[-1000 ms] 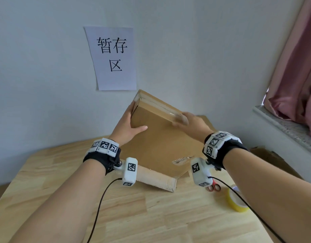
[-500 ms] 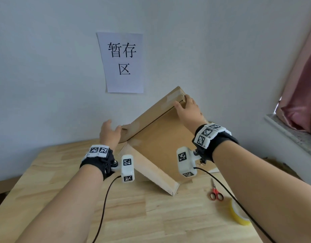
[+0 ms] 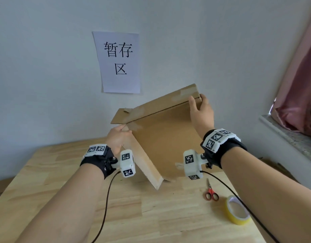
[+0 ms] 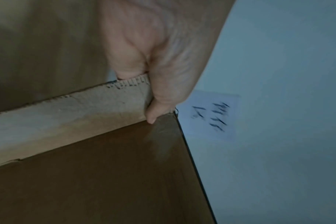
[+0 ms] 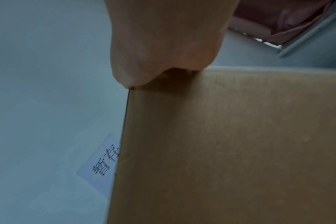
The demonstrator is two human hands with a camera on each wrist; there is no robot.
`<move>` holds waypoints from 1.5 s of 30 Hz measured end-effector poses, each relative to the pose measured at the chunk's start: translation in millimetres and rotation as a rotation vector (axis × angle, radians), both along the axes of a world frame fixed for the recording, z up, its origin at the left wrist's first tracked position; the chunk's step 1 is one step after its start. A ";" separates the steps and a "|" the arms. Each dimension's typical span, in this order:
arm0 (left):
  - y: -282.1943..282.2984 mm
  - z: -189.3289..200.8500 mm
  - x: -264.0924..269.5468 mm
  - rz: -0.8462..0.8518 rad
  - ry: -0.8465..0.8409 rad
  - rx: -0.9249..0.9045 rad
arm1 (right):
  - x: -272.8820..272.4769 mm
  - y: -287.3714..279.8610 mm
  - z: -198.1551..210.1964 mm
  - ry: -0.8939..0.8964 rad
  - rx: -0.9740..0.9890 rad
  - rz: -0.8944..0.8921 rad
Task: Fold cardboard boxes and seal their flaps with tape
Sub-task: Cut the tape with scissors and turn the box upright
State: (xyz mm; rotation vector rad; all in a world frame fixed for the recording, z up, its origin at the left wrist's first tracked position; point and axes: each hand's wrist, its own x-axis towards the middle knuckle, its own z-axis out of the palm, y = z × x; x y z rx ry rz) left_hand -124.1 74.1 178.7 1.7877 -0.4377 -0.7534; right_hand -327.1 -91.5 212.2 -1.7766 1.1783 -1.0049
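Observation:
A flat brown cardboard box (image 3: 161,142) stands tilted on one corner on the wooden table (image 3: 63,199), its flaps loose. My left hand (image 3: 118,137) pinches its left corner, thumb on the near face; in the left wrist view the thumb (image 4: 159,97) presses the flap edge of the cardboard box (image 4: 86,174). My right hand (image 3: 200,111) grips the raised upper right corner, fingers curled over the top edge. The right wrist view shows that hand (image 5: 163,53) on the cardboard box (image 5: 230,144). A yellow tape roll (image 3: 237,210) lies at the right front.
Red-handled scissors (image 3: 211,192) lie just left of the tape. A paper sign (image 3: 118,62) hangs on the wall behind the box. A window sill (image 3: 289,135) and a pink curtain (image 3: 298,81) are at the right. More cardboard (image 3: 273,165) lies beyond the table's right edge.
The box has turned clockwise: its right corner rose with my right hand, and my left hand dropped from the top corner to the lower left one. A flap has swung out.

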 end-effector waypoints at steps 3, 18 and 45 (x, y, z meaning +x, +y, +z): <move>-6.2 33.5 9.4 -0.079 -0.179 -0.026 | -11.7 -8.5 -2.4 -0.109 0.085 -0.036; -32.7 77.7 -35.6 -0.592 -1.067 0.276 | 9.9 4.9 1.1 -0.019 0.141 0.182; -79.2 42.8 -115.6 -0.911 -1.343 0.405 | -22.5 -10.9 11.4 0.050 0.298 0.074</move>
